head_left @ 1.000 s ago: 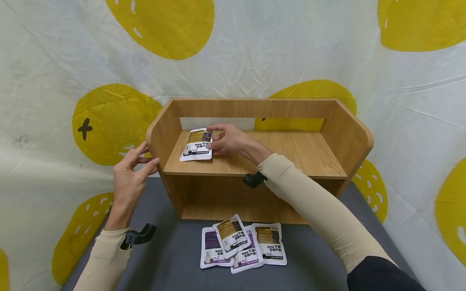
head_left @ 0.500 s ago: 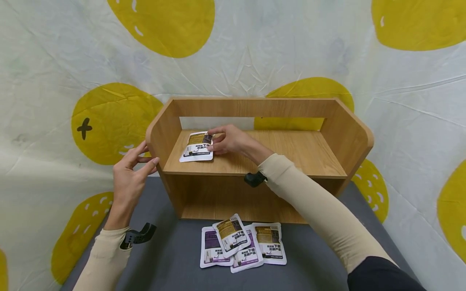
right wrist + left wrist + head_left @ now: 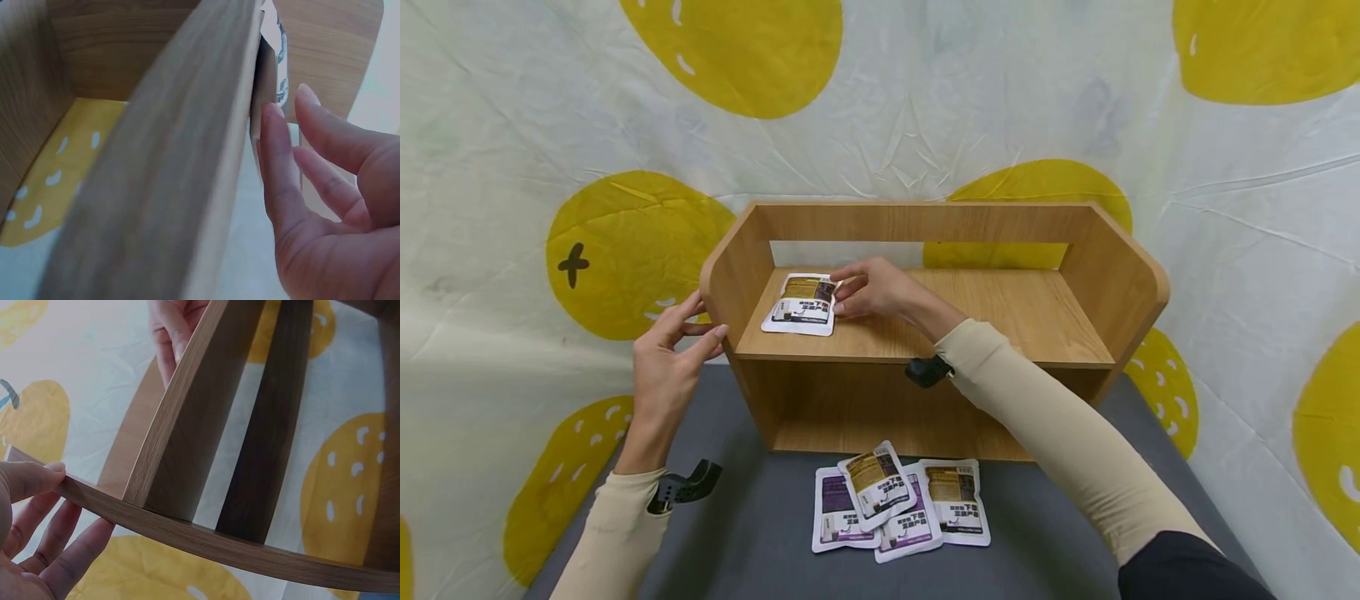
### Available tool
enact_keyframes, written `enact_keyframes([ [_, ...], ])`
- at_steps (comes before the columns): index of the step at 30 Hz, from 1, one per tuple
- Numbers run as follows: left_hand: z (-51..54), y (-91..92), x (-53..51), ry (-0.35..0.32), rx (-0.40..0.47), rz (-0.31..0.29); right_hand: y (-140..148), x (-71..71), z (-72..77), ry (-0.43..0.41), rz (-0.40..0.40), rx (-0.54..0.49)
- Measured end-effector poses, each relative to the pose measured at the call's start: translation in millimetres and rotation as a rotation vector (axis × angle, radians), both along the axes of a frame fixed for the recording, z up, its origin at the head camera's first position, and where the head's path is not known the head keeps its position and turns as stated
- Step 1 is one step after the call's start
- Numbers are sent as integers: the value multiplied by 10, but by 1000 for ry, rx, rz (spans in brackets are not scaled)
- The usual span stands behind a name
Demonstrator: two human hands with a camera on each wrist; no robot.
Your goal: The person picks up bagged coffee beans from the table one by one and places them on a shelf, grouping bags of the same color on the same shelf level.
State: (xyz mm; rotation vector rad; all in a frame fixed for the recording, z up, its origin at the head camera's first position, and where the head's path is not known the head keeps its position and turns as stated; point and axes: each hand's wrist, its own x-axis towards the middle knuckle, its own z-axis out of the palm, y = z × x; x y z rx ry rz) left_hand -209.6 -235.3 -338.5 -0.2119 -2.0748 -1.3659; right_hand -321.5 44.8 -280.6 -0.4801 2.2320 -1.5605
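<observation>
My left hand (image 3: 670,358) holds the wooden shelf's left side panel (image 3: 181,534) by its front edge, with the thumb on that edge and the fingers at its outer face. A white-edged packet (image 3: 802,302) with a gold and white label lies at the left end of the upper board. Beside its right edge is my right hand (image 3: 880,290), index finger and thumb spread. In the right wrist view the fingertips of the right hand (image 3: 337,187) sit close to the packet (image 3: 282,69); contact is hard to tell.
Several similar packets (image 3: 955,504) with gold or purple labels lie overlapping on the grey tabletop (image 3: 760,542), in front of the shelf's lower compartment (image 3: 880,408). A white sheet with yellow shapes (image 3: 880,100) hangs behind.
The packet on the upper board has shifted slightly left and lies flatter. My right fingers have come away from its face to its right edge. The left hand stays put.
</observation>
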Motion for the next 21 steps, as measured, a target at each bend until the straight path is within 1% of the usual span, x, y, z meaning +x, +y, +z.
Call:
enact_keyframes([
  [3, -4, 2, 1, 2, 2, -3, 36, 7, 13, -5, 14, -12],
  [7, -9, 0, 1, 5, -1, -6, 118, 36, 29, 11, 49, -16],
  [13, -20, -20, -16, 15, -10, -9, 262, 121, 51, 94, 93, 26],
  [16, -29, -32, -28, 20, -7, -22, 333, 195, 67, 141, 110, 35],
  [21, -48, -55, -50, 27, -7, -46, 478, 360, 85, 174, 127, 14],
])
